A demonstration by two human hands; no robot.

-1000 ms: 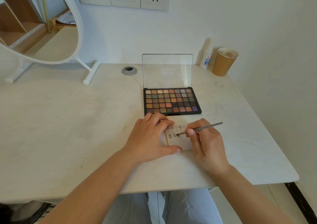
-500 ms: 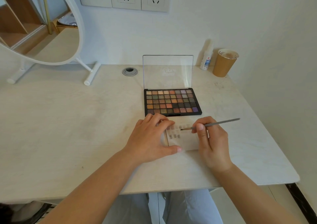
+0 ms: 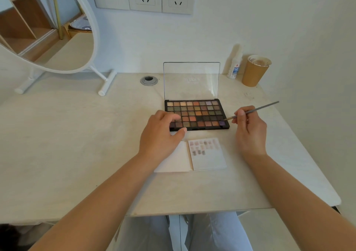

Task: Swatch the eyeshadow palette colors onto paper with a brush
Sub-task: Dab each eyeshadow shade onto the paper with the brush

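Observation:
An open black eyeshadow palette (image 3: 200, 114) with several coloured pans lies mid-table, its clear lid (image 3: 191, 80) standing upright behind. In front of it lies a small white paper booklet (image 3: 209, 156), its right page carrying rows of faint swatches. My right hand (image 3: 250, 131) pinches a thin grey brush (image 3: 256, 109), whose tip rests at the palette's right edge by the purple corner pan. My left hand (image 3: 161, 133) rests on the palette's front left corner, thumb against its front rim, covering some pans and the booklet's upper left corner.
A round mirror on a white stand (image 3: 48, 39) fills the back left. A cable grommet (image 3: 149, 80) sits behind the palette. A small white bottle (image 3: 235, 68) and a brown paper cup (image 3: 255, 70) stand at the back right by the wall. The table edge (image 3: 192, 211) runs close to my lap.
My right hand lifted the brush off the paper and carried it up to the palette's right edge. My left hand left the booklet and moved onto the palette's front left corner, uncovering the booklet.

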